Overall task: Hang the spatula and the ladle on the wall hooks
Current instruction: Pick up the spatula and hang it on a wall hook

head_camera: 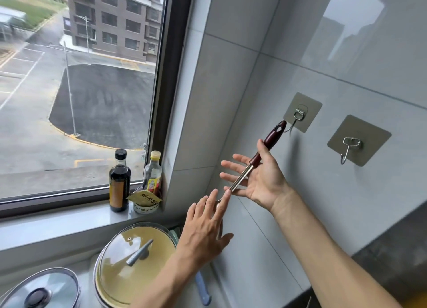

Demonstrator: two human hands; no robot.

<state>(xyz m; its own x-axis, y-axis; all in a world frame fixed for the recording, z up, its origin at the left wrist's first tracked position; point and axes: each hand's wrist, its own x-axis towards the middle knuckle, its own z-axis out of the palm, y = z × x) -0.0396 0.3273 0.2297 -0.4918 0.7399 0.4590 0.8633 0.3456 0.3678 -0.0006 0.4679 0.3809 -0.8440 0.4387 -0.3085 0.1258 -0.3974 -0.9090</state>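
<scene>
A utensil (265, 149) with a dark red handle and a steel shaft points up and to the right toward the tiled wall. My right hand (261, 176) holds it with the thumb pressed on the handle and the fingers spread. The hanging hole at the handle's end is just left of the left wall hook (298, 118), close to its tip. The right wall hook (351, 149) is bare. My left hand (205, 229) is lower, with its fingers apart and one fingertip touching the shaft's lower end. It hides the utensil's head, so I cannot tell whether this is the spatula or the ladle.
Below the hands stands a yellow pot with a glass lid (136, 250), and a second lidded pot (46, 289) sits at the bottom left. A blue handle (203, 289) lies by the wall. On the window sill are a dark sauce bottle (119, 180), a yellow-capped bottle (152, 171) and a small cup (145, 206).
</scene>
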